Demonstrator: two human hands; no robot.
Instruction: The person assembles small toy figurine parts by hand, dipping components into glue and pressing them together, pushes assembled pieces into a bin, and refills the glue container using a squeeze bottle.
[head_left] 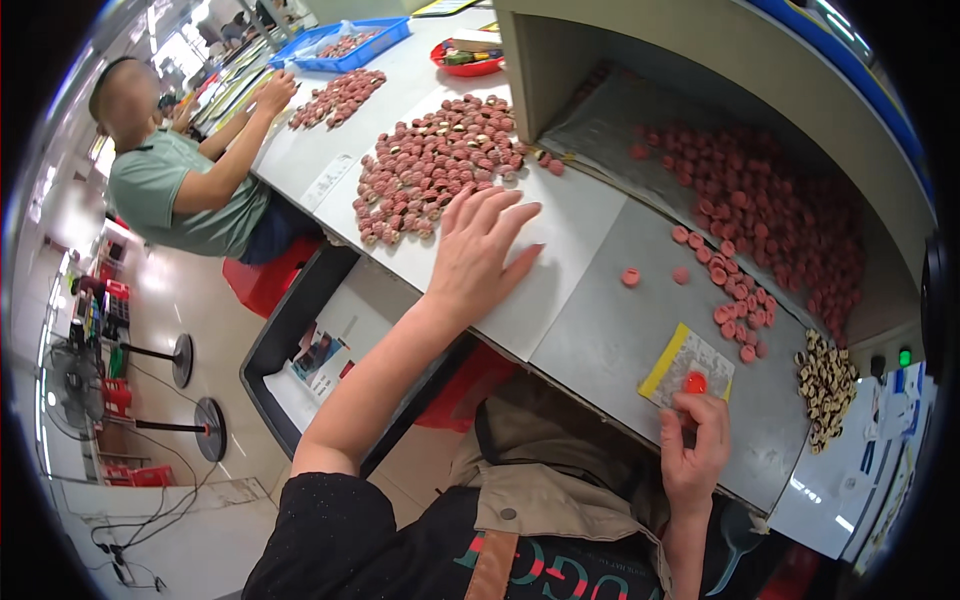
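Observation:
My left hand (478, 258) is open, its fingers spread low over the white tabletop at the near edge of a big pile of small pinkish-brown round pieces (425, 165). Nothing shows in its grasp. My right hand (697, 455) is closed, thumb and forefinger curled at a shiny red round piece (695, 382). That piece sits over a small grey patterned pad with a yellow edge (665, 365), which lies on the grey worktop. Beyond it are loose pink round caps (738, 300), with two more apart from them to the left. The right hand's palm side is partly hidden.
A grey-lined bin (600, 120) holds a heap of pink caps (760, 200). Cream-and-dark small pieces (826, 390) lie at the right. Farther left are a red bowl (468, 62), a blue tray (345, 45) and a co-worker in a green shirt (185, 190). A black-rimmed tray (290, 390) sits below the table edge.

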